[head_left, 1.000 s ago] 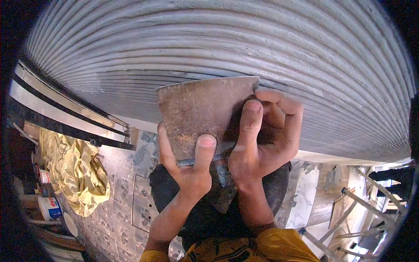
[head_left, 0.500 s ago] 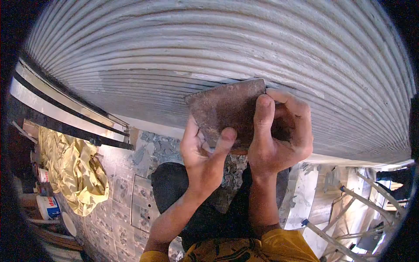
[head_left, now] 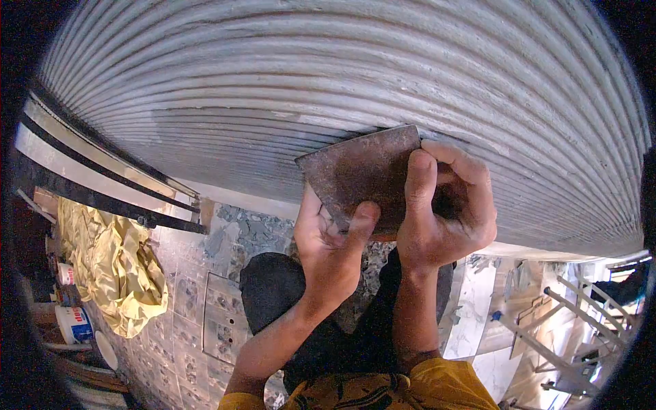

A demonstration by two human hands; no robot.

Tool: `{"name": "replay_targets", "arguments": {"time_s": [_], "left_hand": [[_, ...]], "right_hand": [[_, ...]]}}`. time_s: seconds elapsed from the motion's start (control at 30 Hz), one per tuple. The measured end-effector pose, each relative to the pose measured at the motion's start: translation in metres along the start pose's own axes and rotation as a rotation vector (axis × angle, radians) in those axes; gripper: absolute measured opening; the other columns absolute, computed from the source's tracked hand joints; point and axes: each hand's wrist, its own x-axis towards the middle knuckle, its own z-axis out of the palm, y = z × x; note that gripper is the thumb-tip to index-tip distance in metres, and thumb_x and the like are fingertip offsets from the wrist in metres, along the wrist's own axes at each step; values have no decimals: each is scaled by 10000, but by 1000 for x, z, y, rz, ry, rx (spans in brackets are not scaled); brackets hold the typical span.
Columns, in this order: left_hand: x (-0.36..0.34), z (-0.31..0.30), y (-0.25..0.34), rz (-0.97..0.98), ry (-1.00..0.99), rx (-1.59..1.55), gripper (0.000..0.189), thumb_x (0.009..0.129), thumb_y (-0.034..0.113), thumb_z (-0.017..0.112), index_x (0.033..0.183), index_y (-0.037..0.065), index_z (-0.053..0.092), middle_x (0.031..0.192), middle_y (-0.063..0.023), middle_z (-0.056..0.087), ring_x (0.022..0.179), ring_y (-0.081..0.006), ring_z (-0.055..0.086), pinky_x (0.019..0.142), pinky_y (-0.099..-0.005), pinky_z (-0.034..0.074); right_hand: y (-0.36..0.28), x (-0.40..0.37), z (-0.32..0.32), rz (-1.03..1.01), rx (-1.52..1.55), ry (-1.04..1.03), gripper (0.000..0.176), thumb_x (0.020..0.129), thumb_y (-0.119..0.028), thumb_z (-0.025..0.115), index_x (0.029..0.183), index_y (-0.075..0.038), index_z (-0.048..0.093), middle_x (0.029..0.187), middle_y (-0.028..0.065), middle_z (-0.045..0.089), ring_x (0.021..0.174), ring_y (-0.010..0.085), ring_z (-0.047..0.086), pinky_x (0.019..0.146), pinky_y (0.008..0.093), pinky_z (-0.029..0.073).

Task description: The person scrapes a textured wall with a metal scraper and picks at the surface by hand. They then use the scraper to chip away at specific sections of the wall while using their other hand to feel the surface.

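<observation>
A flat, brown, stained scraper (head_left: 365,167) with a broad, straight-edged blade is held up between both my hands. Its upper edge lies right at the ribbed grey wall panel (head_left: 383,82). My left hand (head_left: 331,249) grips the lower left, thumb on the near face and fingers behind. My right hand (head_left: 444,205) pinches the right edge, its thumb along the face and its index finger at the upper corner. A bit of orange shows at the scraper's lower end, mostly hidden by the hands.
Grey flakes (head_left: 249,229) litter the tiled floor (head_left: 184,328) below the panel. To the left are a crumpled yellow sheet (head_left: 113,266), white tubs (head_left: 74,324) and a dark-edged frame (head_left: 109,184). A metal frame of tubes (head_left: 581,328) stands at the right.
Both hands and the scraper have shifted slightly right and a little down along the ribbed panel. My grip looks the same.
</observation>
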Motion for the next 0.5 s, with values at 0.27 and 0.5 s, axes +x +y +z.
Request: {"name": "replay_targets", "arguments": {"time_s": [0.27, 0.5], "left_hand": [[1, 1, 3, -11, 4, 7, 532, 907, 183, 722, 1335, 4, 462, 1229, -94, 598, 1134, -167, 568, 989, -319, 443], [0, 2, 2, 16, 16, 21, 523, 914, 166, 712, 1337, -4, 455, 1229, -94, 598, 1139, -171, 565, 992, -315, 440]], "right_hand": [[4, 0, 1, -47, 16, 17, 124, 776, 21, 771, 880, -24, 721, 755, 61, 724, 572, 84, 615, 555, 227, 496], [2, 0, 2, -10, 34, 26, 123, 770, 29, 770, 872, -20, 722, 745, 61, 720, 576, 81, 615, 573, 228, 504]]}}
